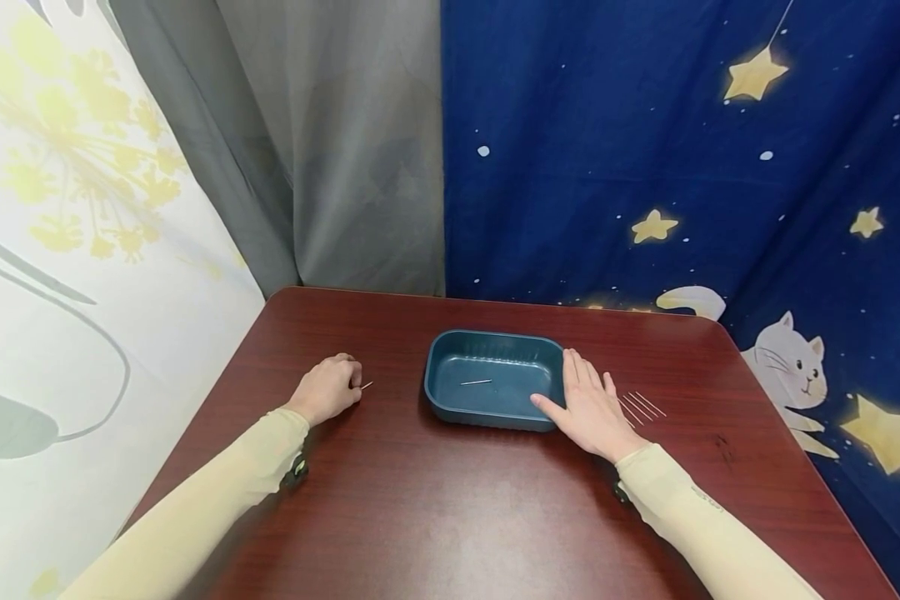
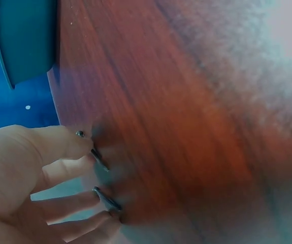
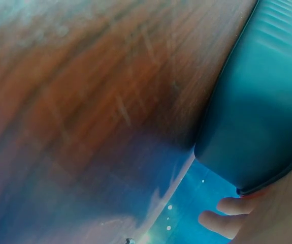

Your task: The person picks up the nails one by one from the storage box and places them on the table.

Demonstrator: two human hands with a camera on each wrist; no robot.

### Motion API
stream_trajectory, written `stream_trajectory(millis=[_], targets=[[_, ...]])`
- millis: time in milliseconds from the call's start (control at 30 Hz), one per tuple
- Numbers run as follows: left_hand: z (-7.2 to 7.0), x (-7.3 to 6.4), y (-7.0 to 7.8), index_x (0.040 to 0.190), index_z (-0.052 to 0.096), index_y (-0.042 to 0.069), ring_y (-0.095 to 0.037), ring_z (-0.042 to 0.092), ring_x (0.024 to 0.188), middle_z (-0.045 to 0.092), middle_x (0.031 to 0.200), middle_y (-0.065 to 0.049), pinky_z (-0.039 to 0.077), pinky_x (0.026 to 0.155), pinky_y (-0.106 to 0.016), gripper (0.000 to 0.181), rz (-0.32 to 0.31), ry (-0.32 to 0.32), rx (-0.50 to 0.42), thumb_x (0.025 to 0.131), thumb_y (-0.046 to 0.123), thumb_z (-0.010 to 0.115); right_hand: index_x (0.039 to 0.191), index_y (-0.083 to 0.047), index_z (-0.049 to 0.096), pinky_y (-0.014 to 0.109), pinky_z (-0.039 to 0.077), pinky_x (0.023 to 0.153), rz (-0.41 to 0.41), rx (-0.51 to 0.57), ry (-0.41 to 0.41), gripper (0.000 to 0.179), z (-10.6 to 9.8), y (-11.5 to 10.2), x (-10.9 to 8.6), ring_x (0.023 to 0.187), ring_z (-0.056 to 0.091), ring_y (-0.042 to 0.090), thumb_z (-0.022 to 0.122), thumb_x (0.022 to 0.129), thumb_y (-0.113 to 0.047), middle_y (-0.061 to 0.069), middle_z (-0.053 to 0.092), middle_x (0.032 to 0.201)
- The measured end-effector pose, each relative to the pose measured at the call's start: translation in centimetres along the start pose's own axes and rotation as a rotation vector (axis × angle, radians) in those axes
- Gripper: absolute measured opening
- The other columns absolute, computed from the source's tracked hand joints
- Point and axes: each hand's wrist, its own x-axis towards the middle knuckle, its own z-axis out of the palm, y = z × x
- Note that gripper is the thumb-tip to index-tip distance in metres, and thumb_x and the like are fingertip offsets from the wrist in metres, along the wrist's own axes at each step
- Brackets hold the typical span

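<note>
A dark teal rectangular box (image 1: 495, 422) stands on the table, with one thin metal pin (image 1: 476, 382) lying inside. To the left of it, my left hand (image 1: 328, 390) is low over the table, fingers bent, pinching a slim metal pin (image 1: 367, 385) whose tip sticks out toward the box. In the left wrist view, short dark metal pieces (image 2: 106, 198) show by the fingertips, partly hidden by them. My right hand (image 1: 591, 408) rests along the box's right rim with fingers straight and the thumb over the near right corner.
Several thin metal pins (image 1: 645, 405) lie side by side on the dark red wooden table (image 1: 450, 508), right of my right hand. A grey curtain (image 1: 367, 150) and a blue star-patterned curtain (image 1: 570, 208) hang behind the table's far edge.
</note>
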Motion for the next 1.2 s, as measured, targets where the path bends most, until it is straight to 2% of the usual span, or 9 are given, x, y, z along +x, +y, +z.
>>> stream_trajectory(millis=[100, 200, 333, 600, 733, 800, 867, 1067, 1200], targets=[[-0.2, 0.2, 0.2, 0.078, 0.066, 0.014, -0.036, 0.061, 0.103, 0.059, 0.127, -0.022, 0.053, 0.069, -0.049, 0.012, -0.013, -0.006, -0.002, 0.083, 0.015, 0.076, 0.160, 0.001, 0.016, 0.070, 0.016, 0.110, 0.000, -0.004, 0.005, 0.111, 0.0, 0.0, 0.0, 0.147, 0.024, 0.038, 0.041, 0.090, -0.081, 0.020, 0.022, 0.163], [-1.0, 0.6, 0.8, 0.090, 0.069, 0.010, -0.041, 0.052, 0.124, 0.053, 0.137, -0.025, 0.053, 0.078, -0.056, 0.015, -0.022, 0.020, -0.030, 0.085, 0.021, 0.078, 0.160, 0.001, 0.016, 0.070, 0.017, 0.110, -0.002, -0.008, 0.005, 0.112, -0.1, 0.0, 0.1, 0.147, 0.024, 0.038, 0.038, 0.089, -0.083, 0.019, 0.022, 0.163], [-2.4, 1.4, 2.7, 0.108, 0.069, 0.006, -0.040, 0.044, 0.134, 0.046, 0.146, -0.024, 0.049, 0.091, -0.059, 0.029, -0.015, 0.074, -0.095, 0.088, 0.027, 0.077, 0.160, 0.000, 0.014, 0.070, 0.015, 0.111, -0.003, -0.007, -0.005, 0.110, -0.1, -0.1, 0.1, 0.147, 0.023, 0.039, 0.043, 0.090, -0.079, 0.019, 0.021, 0.164], [-4.0, 3.4, 8.5, 0.122, 0.070, 0.012, -0.042, 0.028, 0.142, 0.043, 0.150, -0.021, 0.026, 0.109, -0.068, 0.043, 0.145, 0.218, -0.064, 0.087, 0.034, 0.078, 0.160, 0.001, 0.014, 0.071, 0.015, 0.110, -0.005, -0.007, -0.011, 0.111, 0.0, 0.0, 0.1, 0.147, 0.023, 0.039, 0.043, 0.090, -0.080, 0.020, 0.021, 0.163], [-4.2, 4.3, 11.6, 0.126, 0.070, 0.014, -0.044, 0.024, 0.144, 0.039, 0.153, -0.021, 0.021, 0.110, -0.069, 0.047, 0.230, 0.240, -0.048, 0.085, 0.035, 0.080, 0.160, 0.001, 0.015, 0.071, 0.016, 0.110, -0.008, -0.003, 0.000, 0.110, 0.0, 0.0, 0.1, 0.147, 0.024, 0.040, 0.044, 0.090, -0.079, 0.021, 0.022, 0.163], [-4.1, 4.7, 12.8, 0.126, 0.070, 0.016, -0.044, 0.024, 0.145, 0.038, 0.153, -0.021, 0.021, 0.111, -0.068, 0.047, 0.251, 0.223, -0.028, 0.085, 0.037, 0.080, 0.159, 0.002, 0.016, 0.072, 0.016, 0.109, -0.010, -0.002, 0.004, 0.109, 0.0, 0.0, 0.2, 0.146, 0.025, 0.041, 0.046, 0.091, -0.078, 0.022, 0.022, 0.162], [-3.6, 5.0, 13.8, 0.126, 0.071, 0.018, -0.044, 0.020, 0.146, 0.035, 0.155, -0.020, 0.020, 0.111, -0.069, 0.047, 0.240, 0.171, -0.003, 0.085, 0.040, 0.080, 0.159, 0.003, 0.016, 0.072, 0.016, 0.109, -0.008, -0.003, 0.006, 0.108, 0.0, 0.0, 0.1, 0.146, 0.025, 0.041, 0.048, 0.091, -0.076, 0.022, 0.023, 0.162], [-1.2, 6.1, 16.0, 0.125, 0.073, 0.031, -0.047, 0.003, 0.150, 0.019, 0.164, -0.019, 0.005, 0.110, -0.074, 0.047, 0.129, -0.015, 0.100, 0.083, 0.050, 0.080, 0.159, 0.003, 0.017, 0.072, 0.016, 0.109, -0.004, -0.002, -0.001, 0.107, -0.1, 0.0, 0.1, 0.146, 0.024, 0.041, 0.050, 0.092, -0.073, 0.022, 0.022, 0.163], [0.4, 6.9, 17.0, 0.118, 0.077, 0.033, -0.047, -0.004, 0.150, 0.014, 0.166, -0.019, 0.001, 0.109, -0.076, 0.040, 0.097, -0.029, 0.141, 0.082, 0.048, 0.081, 0.159, 0.003, 0.017, 0.072, 0.016, 0.109, -0.001, -0.002, -0.002, 0.108, -0.1, 0.0, 0.1, 0.146, 0.025, 0.041, 0.049, 0.091, -0.074, 0.022, 0.022, 0.162]])
